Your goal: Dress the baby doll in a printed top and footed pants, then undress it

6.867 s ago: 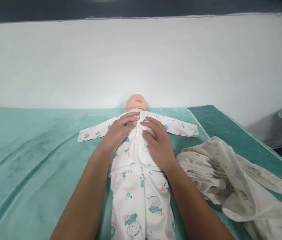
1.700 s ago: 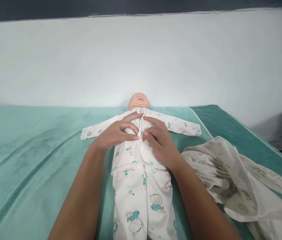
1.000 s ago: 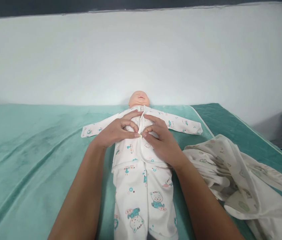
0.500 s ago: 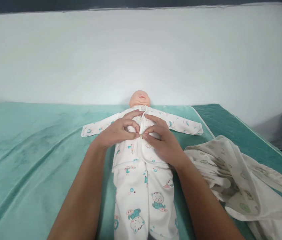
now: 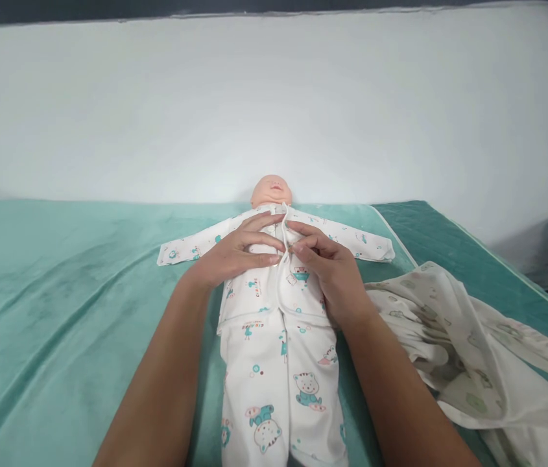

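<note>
Right hand [image 5: 334, 272] shifted right, pulling shirt flap [image 5: 287, 250] open.
</note>
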The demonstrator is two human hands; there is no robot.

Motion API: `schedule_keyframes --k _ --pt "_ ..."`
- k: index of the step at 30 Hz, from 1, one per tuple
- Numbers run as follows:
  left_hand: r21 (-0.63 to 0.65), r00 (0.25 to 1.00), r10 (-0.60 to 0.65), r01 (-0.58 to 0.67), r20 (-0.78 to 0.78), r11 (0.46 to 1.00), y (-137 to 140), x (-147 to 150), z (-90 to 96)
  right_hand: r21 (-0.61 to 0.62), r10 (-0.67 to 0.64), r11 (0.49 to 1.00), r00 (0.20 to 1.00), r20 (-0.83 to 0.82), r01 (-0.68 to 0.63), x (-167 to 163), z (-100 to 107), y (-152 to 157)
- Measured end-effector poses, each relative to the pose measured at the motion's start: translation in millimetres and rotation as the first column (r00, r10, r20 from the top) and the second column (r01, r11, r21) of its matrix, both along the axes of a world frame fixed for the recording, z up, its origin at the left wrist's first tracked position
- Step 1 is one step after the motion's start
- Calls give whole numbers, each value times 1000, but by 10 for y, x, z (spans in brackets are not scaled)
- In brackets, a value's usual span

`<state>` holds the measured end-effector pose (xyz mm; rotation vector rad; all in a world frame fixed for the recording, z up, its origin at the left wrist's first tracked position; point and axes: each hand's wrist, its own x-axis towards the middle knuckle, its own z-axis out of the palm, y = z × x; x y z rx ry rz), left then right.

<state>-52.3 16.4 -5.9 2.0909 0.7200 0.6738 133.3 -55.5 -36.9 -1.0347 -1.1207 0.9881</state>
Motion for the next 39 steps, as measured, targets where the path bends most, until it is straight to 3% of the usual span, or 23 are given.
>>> schedule_keyframes --k 9,15,18,20,24,27,31,39 --pt "216 991 90 -67 -101 974 -71 134 39 -17 -70 998 956 -284 68 -38 -15 9" --pt "278 977 214 -204 -6 939 -116 270 4 151 116 988 856 -504 -45 38 96 -27" --pt "225 962 249 -269 112 937 -132 309 8 137 198 980 785 -587 -145 46 178 -77" --pt "152 947 235 -271 220 950 -161 328 36 104 197 980 788 -584 -167 27 208 -99" --pt "65 939 129 -158 320 985 -254 371 113 70 147 989 841 -521 -129 -15 205 -100" --pt "25 947 93 -105 308 994 -309 397 139 45 111 994 871 -479 -102 -26 189 -90" --pt "-5 943 138 -143 304 990 -326 409 136 29 80 997 899 -430 -75 -35 185 -90" --pt "100 989 102 -112 103 989 -323 411 191 3 62 998 926 -371 -66 -40 166 -89"
